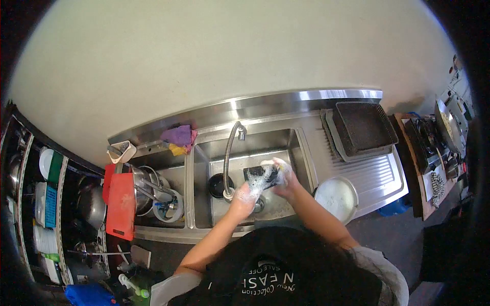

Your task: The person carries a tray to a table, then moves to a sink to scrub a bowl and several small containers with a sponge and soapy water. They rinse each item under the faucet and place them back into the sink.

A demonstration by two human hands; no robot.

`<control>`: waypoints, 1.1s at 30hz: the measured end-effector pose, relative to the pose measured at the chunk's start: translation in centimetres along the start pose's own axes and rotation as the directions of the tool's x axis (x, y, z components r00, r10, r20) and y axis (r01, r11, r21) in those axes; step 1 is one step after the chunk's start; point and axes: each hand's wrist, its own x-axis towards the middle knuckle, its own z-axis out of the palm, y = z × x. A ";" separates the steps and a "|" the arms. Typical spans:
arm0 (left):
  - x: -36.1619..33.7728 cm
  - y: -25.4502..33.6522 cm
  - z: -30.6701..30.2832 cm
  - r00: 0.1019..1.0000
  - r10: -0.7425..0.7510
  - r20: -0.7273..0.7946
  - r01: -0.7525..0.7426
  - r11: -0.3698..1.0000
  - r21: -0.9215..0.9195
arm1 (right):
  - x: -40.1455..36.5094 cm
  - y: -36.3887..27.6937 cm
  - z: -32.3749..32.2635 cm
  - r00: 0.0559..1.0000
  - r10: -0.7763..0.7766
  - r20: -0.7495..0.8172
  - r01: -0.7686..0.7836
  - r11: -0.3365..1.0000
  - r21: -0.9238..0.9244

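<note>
Over the right basin of the steel sink [301, 150], a black item [251, 173] coated in white suds is held between both hands. It looks like a small dish or container, but foam hides its exact kind. My left hand [246, 195] is closed on its near left side. Foam covers my right hand [286, 177], which presses on the item's right end with bent fingers; whether a sponge is in it cannot be made out. Just left of the hands rises a flexible metal faucet [227, 158]. A round black bowl [218, 185] sits on the basin floor.
Dark rectangular trays [365, 127] lie on the ribbed drainboard, with a round pan of whitish liquid [337, 198] nearer me. Pots, a white bucket [171, 206] and a red cutting board [121, 204] fill the left side. Purple cloth [177, 135] hangs by the sink's back edge.
</note>
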 end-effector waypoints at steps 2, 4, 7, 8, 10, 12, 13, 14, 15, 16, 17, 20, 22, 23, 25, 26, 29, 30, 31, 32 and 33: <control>0.3 -0.4 1.4 0.988 0.129 -0.083 -0.139 0.984 -0.115 | 1.2 1.7 -2.4 0.952 -0.303 0.037 0.294 0.880 -0.372; 0.3 0.6 1.7 0.979 0.171 -0.108 -0.180 0.981 -0.075 | 1.4 3.7 -2.6 0.781 -0.606 0.155 0.485 0.431 -0.760; 1.0 -1.0 2.6 0.994 0.045 -0.104 -0.024 0.981 0.193 | 2.5 5.8 -3.1 0.821 -0.562 -0.101 0.482 0.776 -0.406; 1.1 -1.3 2.9 0.992 -0.064 -0.110 0.093 0.956 0.279 | 2.5 6.1 -2.8 0.919 -0.324 -0.226 0.350 0.933 0.086; 1.7 -2.2 2.7 0.994 -0.057 -0.090 0.078 0.966 0.247 | 1.4 6.7 -2.4 0.796 -0.605 -0.030 0.204 0.315 -0.927; 2.2 -2.3 1.9 0.998 0.002 -0.058 0.009 0.981 0.194 | 0.1 7.9 1.8 0.510 -0.757 0.409 0.319 -0.275 -0.907; 2.4 -2.0 1.3 0.998 0.058 -0.035 -0.052 0.986 0.157 | -0.3 7.5 2.6 0.532 -0.724 0.438 0.269 -0.346 -0.899; 2.5 -1.6 0.7 0.993 0.116 -0.013 -0.114 0.986 0.119 | -0.8 6.8 3.4 0.557 -0.675 0.483 0.263 -0.408 -0.874; 2.4 -1.0 -0.1 0.980 0.196 -0.024 -0.192 0.974 0.118 | -1.3 5.8 4.2 0.582 -0.622 0.524 0.261 -0.467 -0.845; 2.3 -1.4 -0.5 0.986 0.166 0.012 -0.166 0.973 0.159 | -1.3 4.8 4.6 0.605 -0.565 0.561 0.261 -0.525 -0.810; 2.0 -1.9 -0.9 0.990 0.133 0.046 -0.139 0.970 0.201 | -0.7 3.5 4.3 0.519 -0.523 0.676 0.328 -0.608 -0.723; 0.6 1.2 -2.0 0.995 0.039 0.096 -0.057 0.978 0.200 | 2.3 1.0 -0.1 0.864 -0.417 0.281 0.200 -0.228 -0.953; 0.4 1.6 -2.4 0.988 0.083 0.127 -0.102 0.983 0.150 | 2.4 1.5 -1.1 0.758 -0.425 0.495 0.233 -0.532 -0.814; 0.6 1.0 -2.3 0.986 0.101 0.134 -0.117 0.986 0.118 | 1.4 2.2 -0.1 0.669 -0.415 0.617 0.276 -0.632 -0.724; 0.4 -0.6 -1.9 0.981 0.125 0.145 -0.133 0.990 0.049 | -1.0 3.4 3.3 0.554 -0.459 0.695 0.398 -0.587 -0.705; 0.1 -0.8 -2.0 0.976 0.135 0.171 -0.146 0.988 0.052 | -1.5 3.5 3.8 0.561 -0.423 0.712 0.401 -0.613 -0.681; -0.1 -0.5 -2.5 0.958 0.129 0.254 -0.135 0.991 0.004 | -2.0 2.5 4.5 0.674 -0.284 0.682 0.440 -0.587 -0.679; 0.0 0.7 -3.2 0.951 0.107 0.292 -0.097 0.994 -0.048 | -1.0 1.1 4.1 0.701 -0.163 0.695 0.482 -0.609 -0.630; 0.0 1.4 -3.5 0.940 0.088 0.331 -0.058 0.993 -0.099 | 0.5 -0.5 3.2 0.717 -0.042 0.696 0.526 -0.623 -0.579; 0.0 1.3 -3.4 0.932 0.124 0.340 -0.059 0.979 -0.195 | 1.2 -1.8 2.5 0.723 0.079 0.686 0.570 -0.629 -0.528; 0.1 1.2 -3.2 0.925 0.163 0.344 -0.061 0.955 -0.289 | 0.7 -2.8 2.0 0.816 0.049 0.576 0.578 -0.034 -0.816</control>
